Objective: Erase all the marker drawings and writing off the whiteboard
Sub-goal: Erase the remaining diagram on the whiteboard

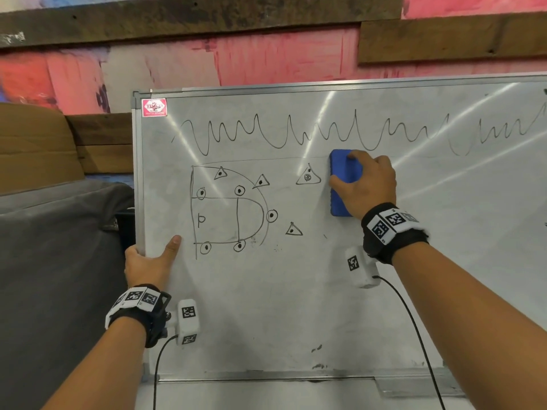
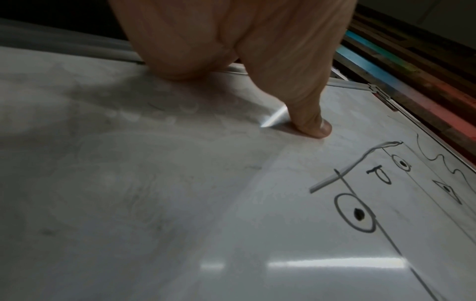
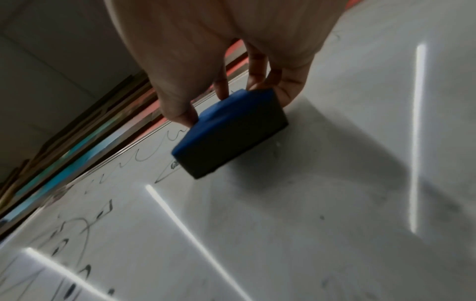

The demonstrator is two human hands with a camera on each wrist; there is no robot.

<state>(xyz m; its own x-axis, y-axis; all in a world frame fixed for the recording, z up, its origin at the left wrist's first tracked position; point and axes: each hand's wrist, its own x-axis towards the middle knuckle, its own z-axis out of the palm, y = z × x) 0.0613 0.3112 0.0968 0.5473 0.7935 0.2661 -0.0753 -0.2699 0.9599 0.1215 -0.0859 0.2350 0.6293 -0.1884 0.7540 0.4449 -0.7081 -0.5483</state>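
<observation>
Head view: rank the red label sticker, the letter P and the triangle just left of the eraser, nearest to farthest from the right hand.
Measured from the right hand, which grips the blue eraser:
1. Triangle with the scribbled dot, just left of the eraser.
2. Letter P, inside the court drawing, far left and lower.
3. Red label sticker, in the whiteboard's top-left corner.

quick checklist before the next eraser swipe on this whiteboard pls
1. Eraser gripped: ok, right hand holds it with thumb and fingers.
2. Eraser pad flat on whiteboard: cannot tell; the right wrist view suggests it is tilted or lifted.
3. Board steadied: ok, left hand grips the left edge, thumb on the surface.
4. Marks near the eraser: ok, a triangle sits just left of it.
5. Wavy line on top: not ok, not yet erased.
6. Court diagram: not ok, not yet erased.
</observation>
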